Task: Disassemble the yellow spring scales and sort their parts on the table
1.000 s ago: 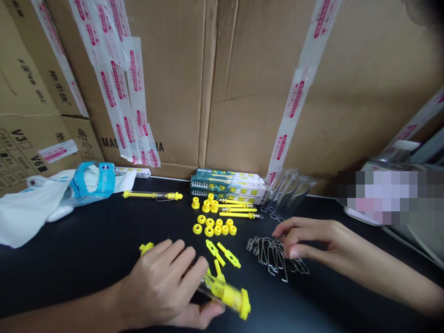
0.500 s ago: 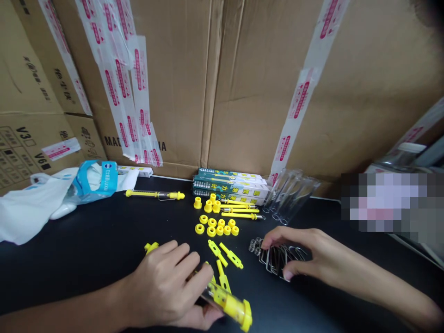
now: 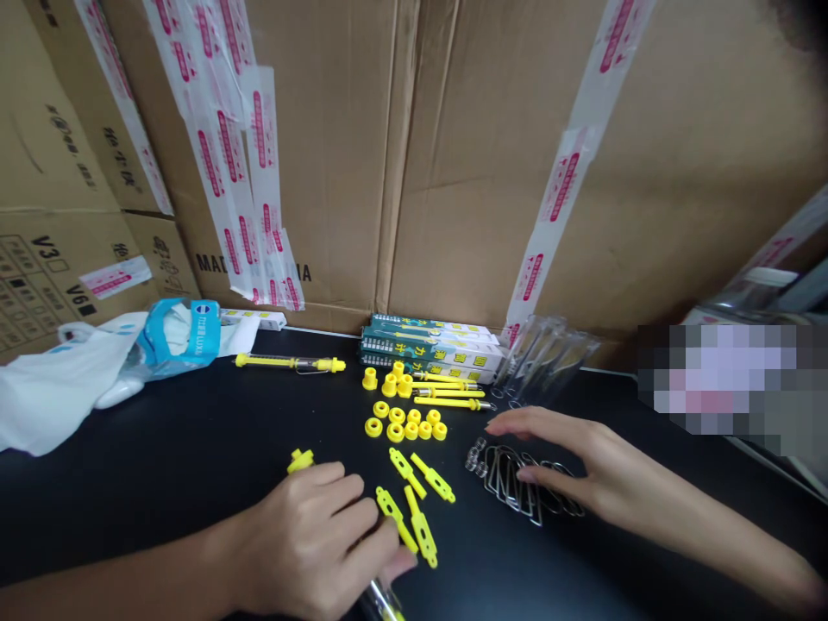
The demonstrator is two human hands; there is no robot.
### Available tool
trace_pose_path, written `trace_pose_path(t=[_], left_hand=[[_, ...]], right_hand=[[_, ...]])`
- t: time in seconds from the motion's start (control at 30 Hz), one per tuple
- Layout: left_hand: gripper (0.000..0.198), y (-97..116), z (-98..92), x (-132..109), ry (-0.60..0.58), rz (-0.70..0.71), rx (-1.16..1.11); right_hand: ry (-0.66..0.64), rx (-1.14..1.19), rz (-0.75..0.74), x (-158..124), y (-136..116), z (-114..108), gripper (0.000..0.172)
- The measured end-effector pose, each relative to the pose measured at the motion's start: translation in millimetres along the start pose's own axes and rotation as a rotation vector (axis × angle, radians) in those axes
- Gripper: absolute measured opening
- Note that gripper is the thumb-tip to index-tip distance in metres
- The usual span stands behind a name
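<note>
Head view: boxes (image 3: 427, 352) line the surface's (image 3: 194, 466) far edge, right hand (image 3: 582, 453) open over hooks (image 3: 508, 485), left hand (image 3: 320, 535) gripping a tube (image 3: 383, 597) no longer overlapping 4 strips (image 3: 423, 530).

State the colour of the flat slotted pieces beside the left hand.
The flat slotted pieces beside the left hand are yellow, shown best in the head view.

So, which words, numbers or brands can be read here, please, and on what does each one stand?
"V3": left cardboard.
"V6": left cardboard, lower.
"MAD" and "IA": back cardboard, tape covering the middle.
"LUX": blue packet, remaining letters unclear.
Too small or blurred: the tape's pink marks, characters on stacked boxes and left cardboard.
</note>
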State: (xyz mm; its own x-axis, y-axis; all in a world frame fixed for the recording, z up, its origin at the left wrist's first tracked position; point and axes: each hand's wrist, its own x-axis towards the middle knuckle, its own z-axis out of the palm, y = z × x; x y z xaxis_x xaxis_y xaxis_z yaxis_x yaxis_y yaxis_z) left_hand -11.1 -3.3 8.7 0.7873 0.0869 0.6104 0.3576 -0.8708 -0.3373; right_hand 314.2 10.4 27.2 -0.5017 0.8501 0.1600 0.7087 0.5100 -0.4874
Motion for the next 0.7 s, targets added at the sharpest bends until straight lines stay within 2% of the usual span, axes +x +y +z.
trace_pose_path(t=[0.1,0.2,0.37,0.53,0.63,0.7], left_hand=[[0.014,0,-0.2,-1,-0.004,0.024,-0.023],[0.014,0,0.4,-1,-0.028,0.041,-0.031],[0.008,0,3.9,-2,-0.044,0.012,0.005],[0.013,0,5.7,-2,-0.061,-0.051,0.031],[0.020,0,6.9,-3,-0.078,-0.128,0.089],[0.025,0,8.1,-5,-0.103,-0.160,0.125]], right_hand=[[0.108,0.023,-0.020,3,-14,5,0.028],[0.192,0.069,-0.058,6,-33,19,0.018],[0.161,0.174,-0.127,10,-50,53,0.015],[0.219,0.141,-0.055,9,-59,72,0.014],[0.208,0.061,-0.027,6,-64,77,0.045],[0.189,0.013,-0.028,5,-65,79,0.054]])
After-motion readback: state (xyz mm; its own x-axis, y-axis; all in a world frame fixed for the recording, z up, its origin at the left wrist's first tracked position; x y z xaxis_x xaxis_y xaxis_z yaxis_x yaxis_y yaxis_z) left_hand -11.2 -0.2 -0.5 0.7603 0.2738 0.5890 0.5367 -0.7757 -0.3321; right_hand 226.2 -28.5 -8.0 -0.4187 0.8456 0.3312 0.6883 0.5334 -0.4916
